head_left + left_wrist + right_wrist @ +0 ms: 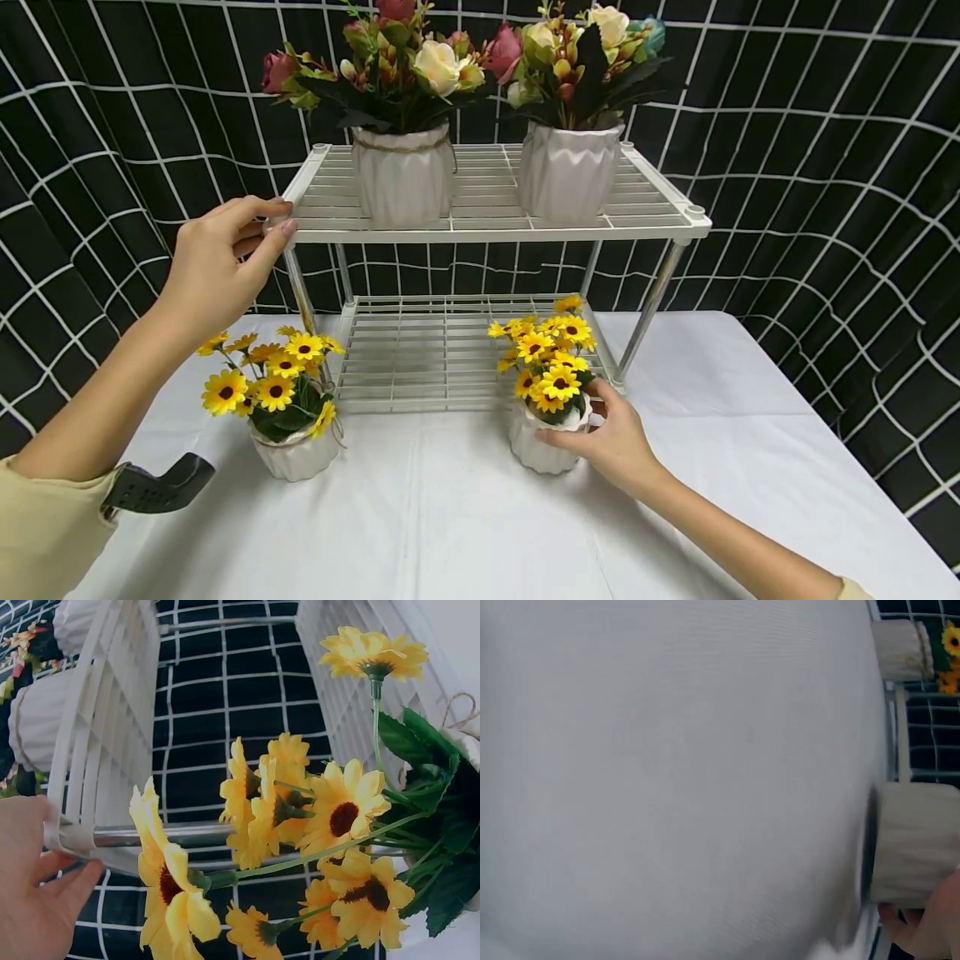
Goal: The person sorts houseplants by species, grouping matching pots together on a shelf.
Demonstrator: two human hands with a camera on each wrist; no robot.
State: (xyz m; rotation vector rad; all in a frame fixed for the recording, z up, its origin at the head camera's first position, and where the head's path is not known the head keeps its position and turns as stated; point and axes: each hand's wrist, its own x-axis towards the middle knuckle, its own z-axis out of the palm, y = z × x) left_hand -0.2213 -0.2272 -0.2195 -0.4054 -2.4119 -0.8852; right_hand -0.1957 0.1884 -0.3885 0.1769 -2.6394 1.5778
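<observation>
My left hand (217, 258) pinches the front left corner of a white two-tier wire rack (487, 236) at its upper shelf. In the left wrist view, the thumb and fingers of that hand (45, 900) meet around the corner by the metal post. My right hand (618, 437) grips a white flowerpot (534, 450) from its right side, thumb in front and fingers behind. Yellow artificial sunflowers (558, 383) fill this pot, which is at the front right of the lower shelf (420, 358). The right wrist view shows the pot (915, 844) from low down, with the right hand partly cut off.
A matching pot (296, 458) of yellow sunflowers stands on the white cloth at the rack's front left. Two larger white pots, the left (405, 179) and right (568, 175), hold roses on the upper shelf. Black gridded fabric (787, 167) hangs behind and beside the table.
</observation>
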